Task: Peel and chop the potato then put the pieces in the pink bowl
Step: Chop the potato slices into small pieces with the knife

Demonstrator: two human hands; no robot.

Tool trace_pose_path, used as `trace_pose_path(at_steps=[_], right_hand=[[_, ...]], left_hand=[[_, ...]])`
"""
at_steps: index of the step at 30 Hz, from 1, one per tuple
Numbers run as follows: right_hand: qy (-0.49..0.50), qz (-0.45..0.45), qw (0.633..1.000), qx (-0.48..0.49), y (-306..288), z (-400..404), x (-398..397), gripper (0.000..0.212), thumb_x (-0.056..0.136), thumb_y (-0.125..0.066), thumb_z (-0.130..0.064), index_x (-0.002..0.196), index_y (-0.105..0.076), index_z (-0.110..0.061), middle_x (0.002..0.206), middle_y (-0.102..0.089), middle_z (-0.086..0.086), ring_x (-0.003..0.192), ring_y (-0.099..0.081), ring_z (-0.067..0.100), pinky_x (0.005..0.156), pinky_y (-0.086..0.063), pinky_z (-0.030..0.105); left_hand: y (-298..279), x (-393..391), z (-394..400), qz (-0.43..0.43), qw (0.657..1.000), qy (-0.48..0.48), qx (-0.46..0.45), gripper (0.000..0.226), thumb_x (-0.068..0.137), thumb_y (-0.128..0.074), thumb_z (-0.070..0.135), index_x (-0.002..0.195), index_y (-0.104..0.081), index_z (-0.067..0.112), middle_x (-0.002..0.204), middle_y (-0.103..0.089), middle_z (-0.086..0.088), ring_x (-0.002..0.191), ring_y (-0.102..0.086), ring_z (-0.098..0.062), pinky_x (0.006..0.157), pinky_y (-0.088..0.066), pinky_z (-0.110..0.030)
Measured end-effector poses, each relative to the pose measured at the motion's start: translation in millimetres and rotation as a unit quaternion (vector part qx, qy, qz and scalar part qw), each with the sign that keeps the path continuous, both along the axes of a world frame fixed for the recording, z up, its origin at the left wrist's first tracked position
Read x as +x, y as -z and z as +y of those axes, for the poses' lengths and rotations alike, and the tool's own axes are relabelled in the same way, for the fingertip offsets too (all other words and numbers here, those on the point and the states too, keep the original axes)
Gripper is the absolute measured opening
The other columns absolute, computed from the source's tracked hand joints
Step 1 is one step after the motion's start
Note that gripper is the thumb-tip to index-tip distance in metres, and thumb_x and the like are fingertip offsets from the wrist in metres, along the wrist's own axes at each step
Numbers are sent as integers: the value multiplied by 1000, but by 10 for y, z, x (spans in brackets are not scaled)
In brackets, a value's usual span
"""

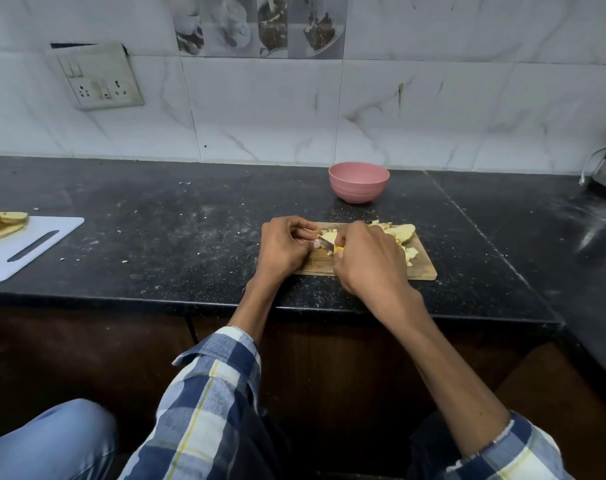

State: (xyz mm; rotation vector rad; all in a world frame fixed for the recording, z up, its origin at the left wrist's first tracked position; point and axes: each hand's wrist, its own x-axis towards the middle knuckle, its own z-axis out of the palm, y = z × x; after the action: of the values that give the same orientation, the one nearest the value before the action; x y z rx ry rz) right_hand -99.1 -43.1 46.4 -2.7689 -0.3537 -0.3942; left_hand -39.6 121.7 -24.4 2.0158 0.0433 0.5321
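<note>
Potato pieces (330, 235), pale yellow and peeled, lie on our small rectangular wooden chopping board (424, 268) on the black speckled stone counter (176, 230). Our left hand (286, 245) curls its fingers over the piece under the blade, holding it down. Our right hand (369, 259) grips the yellow-handled knife (331, 244), its short steel blade pointing left into that piece. More cut pieces (403, 232) sit at the board's far right. Beyond the board stands the round pink bowl (358, 181), apart from it.

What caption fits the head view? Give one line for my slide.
Right hand cuts potato with knife on wooden board; left hand steadies it, pink bowl behind.
</note>
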Motion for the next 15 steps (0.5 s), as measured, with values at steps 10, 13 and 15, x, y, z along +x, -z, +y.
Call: trace_pose_path(at_steps=[10,13,15], right_hand=[[-16,-30,999,32,125,-301,-111,20,96,-64,-29,115,-70,-29,99,-68,3,85,-60,22,68,-38,32],[-45,-56,991,110,232,-468,-61,18,98,-62,-29,115,-69,-30,81,-65,-4,74,-54,17,63,-44,35],[-47,-83,982,162,278,-599,67,19,101,-60,-33,118,-67,-29,82,-70,-5,66,-59,16,58,-48,35]], left_hand=[[-11,-20,-17,-13,999,-13,30,28,77,-88,0,102,-79,10,83,-78,1,73,-74,-1,72,-59,-15],[-23,-50,-22,-22,999,-6,34,29,76,-89,1,101,-80,10,87,-79,-1,75,-74,-2,74,-59,-16],[-45,-74,-19,-23,999,-7,38,27,75,-90,4,100,-81,11,87,-79,0,75,-74,-1,73,-57,-13]])
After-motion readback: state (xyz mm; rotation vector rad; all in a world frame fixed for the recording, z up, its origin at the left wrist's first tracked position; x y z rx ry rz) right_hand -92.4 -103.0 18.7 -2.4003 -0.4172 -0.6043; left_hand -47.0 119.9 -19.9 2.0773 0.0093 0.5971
